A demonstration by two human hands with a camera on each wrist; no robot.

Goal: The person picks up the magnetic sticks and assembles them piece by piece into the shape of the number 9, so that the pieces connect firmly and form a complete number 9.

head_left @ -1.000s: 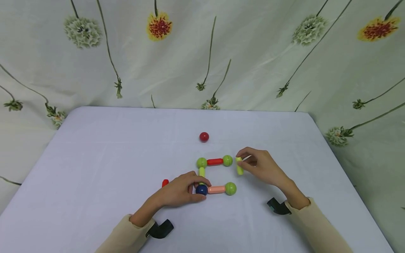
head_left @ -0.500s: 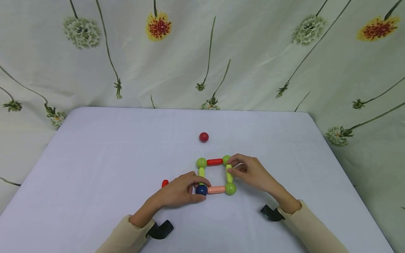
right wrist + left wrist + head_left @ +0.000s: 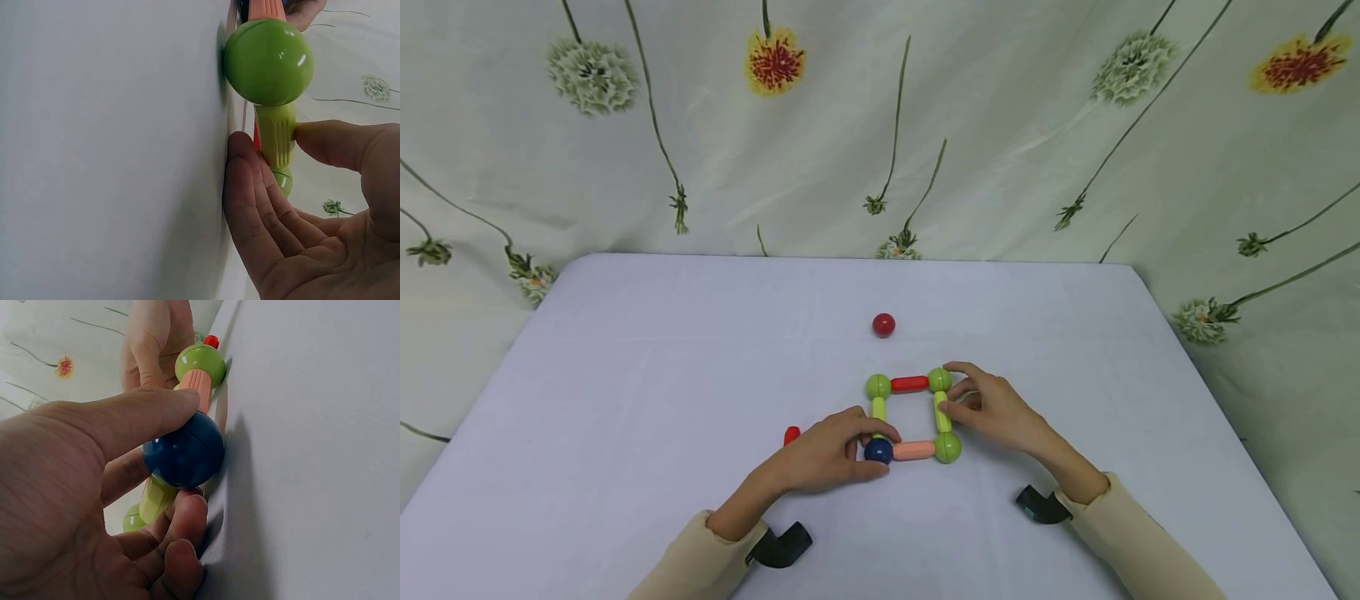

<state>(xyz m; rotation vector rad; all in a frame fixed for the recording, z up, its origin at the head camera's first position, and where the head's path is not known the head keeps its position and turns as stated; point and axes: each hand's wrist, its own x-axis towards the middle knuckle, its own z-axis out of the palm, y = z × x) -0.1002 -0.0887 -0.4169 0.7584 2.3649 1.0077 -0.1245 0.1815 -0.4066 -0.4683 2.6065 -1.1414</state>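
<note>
Four-sided and flat on the table, a frame of toy rods and balls lies between both hands. My left hand (image 3: 827, 450) holds the blue ball (image 3: 184, 450) at its near left corner, thumb on one side and fingers on the other. The right hand (image 3: 996, 410) pinches the yellow-green rod (image 3: 276, 136) on the right side, which joins two green balls (image 3: 947, 447) (image 3: 939, 380). A red rod (image 3: 909, 384) forms the far side, a pink rod (image 3: 913, 451) the near one. Another yellow-green rod (image 3: 878, 407) runs up the left, partly behind my fingers.
A loose red ball (image 3: 883, 325) sits beyond the frame. Part of a red piece (image 3: 792, 435) shows behind the left hand, the rest hidden. The white-covered table (image 3: 662, 350) ends at a flowered cloth (image 3: 1000, 125) at the back.
My right hand has brought the yellow-green rod left into the gap between the two right green balls, closing the frame, and its index finger has shifted. The left hand stays on the blue ball.
</note>
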